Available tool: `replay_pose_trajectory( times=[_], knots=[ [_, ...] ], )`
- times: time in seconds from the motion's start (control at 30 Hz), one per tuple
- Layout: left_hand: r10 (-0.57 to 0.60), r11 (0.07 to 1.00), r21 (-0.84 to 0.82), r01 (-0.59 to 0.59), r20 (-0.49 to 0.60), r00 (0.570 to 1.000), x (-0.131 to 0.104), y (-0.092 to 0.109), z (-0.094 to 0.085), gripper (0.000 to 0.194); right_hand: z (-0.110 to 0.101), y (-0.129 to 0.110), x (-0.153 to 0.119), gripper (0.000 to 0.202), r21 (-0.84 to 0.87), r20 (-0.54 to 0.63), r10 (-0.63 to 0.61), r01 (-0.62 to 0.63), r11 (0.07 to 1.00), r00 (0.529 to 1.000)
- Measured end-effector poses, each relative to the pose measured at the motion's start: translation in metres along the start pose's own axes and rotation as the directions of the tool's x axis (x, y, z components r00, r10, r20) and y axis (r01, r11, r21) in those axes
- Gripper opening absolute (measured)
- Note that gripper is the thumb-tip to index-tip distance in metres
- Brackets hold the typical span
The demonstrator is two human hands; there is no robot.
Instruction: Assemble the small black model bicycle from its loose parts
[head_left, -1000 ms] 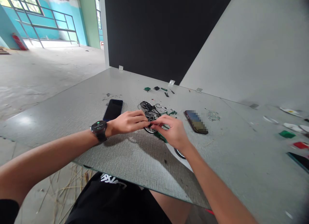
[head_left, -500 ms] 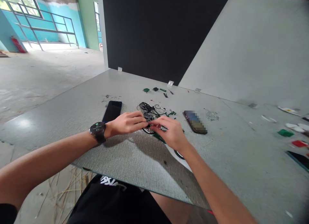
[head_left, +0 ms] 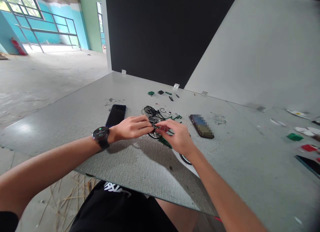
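Note:
A green model bicycle (head_left: pixel 165 142) lies on the table under my hands, with one black-spoked wheel (head_left: pixel 155 134) at its left end. Its other wheel (head_left: pixel 185 159) shows partly behind my right wrist. My left hand (head_left: pixel 136 127) is closed, its fingertips pinching the upper left side of the near wheel. Close to the same wheel's hub, my right hand (head_left: pixel 177 135) has thumb and fingers drawn together in a pinch. Whatever lies between those right fingertips is too small to make out. Just beyond the hands rests a black model bicycle (head_left: pixel 151 110).
Phones lie left (head_left: pixel 116 115) and right (head_left: pixel 202 126) of the hands. Small green and black parts, including a green piece (head_left: pixel 151 93), are scattered at the back. Further right are a green block (head_left: pixel 295 136), a red piece (head_left: pixel 309 147) and a dark device (head_left: pixel 308 166). A partition (head_left: pixel 162 35) bounds the table's back.
My right fingertips have shifted slightly at the wheel hub, with index finger and thumb a little further apart. My left hand keeps its place on the wheel.

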State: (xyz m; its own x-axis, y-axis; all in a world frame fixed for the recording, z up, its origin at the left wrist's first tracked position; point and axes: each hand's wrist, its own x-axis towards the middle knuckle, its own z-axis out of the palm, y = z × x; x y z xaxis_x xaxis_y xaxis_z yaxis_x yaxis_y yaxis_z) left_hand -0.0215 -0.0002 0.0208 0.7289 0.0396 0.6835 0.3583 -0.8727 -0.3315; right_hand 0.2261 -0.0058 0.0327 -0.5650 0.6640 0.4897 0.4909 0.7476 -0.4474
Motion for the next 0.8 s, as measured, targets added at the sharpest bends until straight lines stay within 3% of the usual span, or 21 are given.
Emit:
replay_pose_trajectory(
  times=[0.43, 0.8],
  knots=[
    [0.015, 1.0, 0.013, -0.015, -0.029, 0.999, -0.0031, 0.0003, 0.0039, 0.011, 0.0036, 0.0014, -0.0003, 0.019, 0.007, -0.017, -0.013, 0.013, 1.0, 1.0],
    [0.024, 0.999, 0.04, -0.023, -0.031, 0.999, -0.0006, 0.0049, 0.0041, 0.006, 0.0003, 0.0003, -0.0006, 0.015, -0.012, 0.038, -0.087, 0.087, 0.996, 0.996]
  ],
)
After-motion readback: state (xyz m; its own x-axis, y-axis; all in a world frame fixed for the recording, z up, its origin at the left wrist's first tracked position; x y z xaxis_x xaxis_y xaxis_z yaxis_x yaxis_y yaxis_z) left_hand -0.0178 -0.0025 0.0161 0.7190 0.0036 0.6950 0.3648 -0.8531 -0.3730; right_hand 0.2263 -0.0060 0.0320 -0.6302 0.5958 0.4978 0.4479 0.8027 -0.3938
